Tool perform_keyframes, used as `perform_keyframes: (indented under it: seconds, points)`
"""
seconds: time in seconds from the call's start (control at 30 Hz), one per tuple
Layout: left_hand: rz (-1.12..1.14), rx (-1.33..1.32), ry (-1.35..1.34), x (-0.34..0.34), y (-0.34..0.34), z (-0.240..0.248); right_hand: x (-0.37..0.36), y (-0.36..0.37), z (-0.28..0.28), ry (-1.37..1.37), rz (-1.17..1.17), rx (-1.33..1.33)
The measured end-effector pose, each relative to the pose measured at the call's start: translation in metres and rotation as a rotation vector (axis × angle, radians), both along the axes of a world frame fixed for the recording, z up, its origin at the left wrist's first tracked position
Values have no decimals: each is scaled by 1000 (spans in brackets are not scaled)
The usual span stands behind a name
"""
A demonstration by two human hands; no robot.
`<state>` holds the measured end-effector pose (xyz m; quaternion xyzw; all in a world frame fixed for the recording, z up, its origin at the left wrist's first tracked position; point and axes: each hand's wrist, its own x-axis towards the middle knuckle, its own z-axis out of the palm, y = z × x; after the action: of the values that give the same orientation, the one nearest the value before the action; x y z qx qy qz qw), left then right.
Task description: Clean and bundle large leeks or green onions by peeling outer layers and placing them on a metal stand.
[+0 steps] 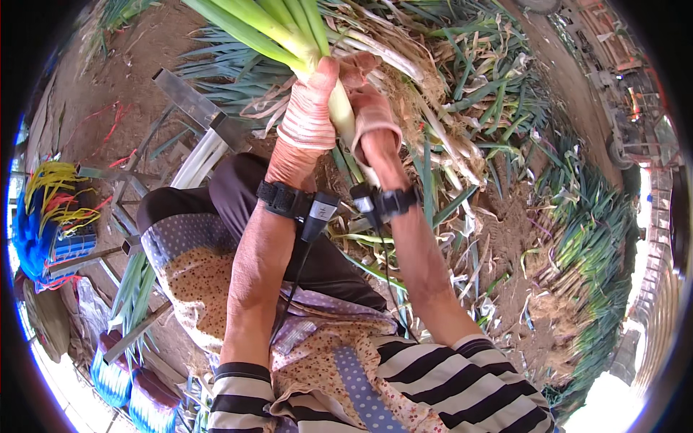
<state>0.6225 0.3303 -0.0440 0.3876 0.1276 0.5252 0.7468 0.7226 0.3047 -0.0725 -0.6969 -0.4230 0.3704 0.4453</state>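
Observation:
A leek with a pale shaft and wide green leaves is held up in front of me, its leaves pointing to the far left. My left hand, in a pinkish knit glove, is wrapped around it where the leaves begin to fan out. On the other side of the shaft, my right hand wears a similar glove and has its fingers curled close against the leek. Whatever those fingers pinch is hidden. Dark straps with small black devices circle both wrists.
Unpeeled leeks with roots lie heaped beyond my hands, and another long pile runs along the right. A metal frame at left bears white-stemmed leeks. Yellow and red ties hang over a blue bundle farther left.

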Motion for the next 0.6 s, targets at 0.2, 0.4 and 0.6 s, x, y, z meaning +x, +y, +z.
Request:
perform_keyframes:
  seconds: [0.2,0.4,0.6]
  points:
    - [-209,85,-86,-6,21,-9,33,-38,-63,-254,-1,-59]
    - [-241,-59,-295,-35,40,10,34,-119,-13,318,-137,-50]
    - [-144,-98,-370,-42,36,11,9,-139,2,-436,113,223]
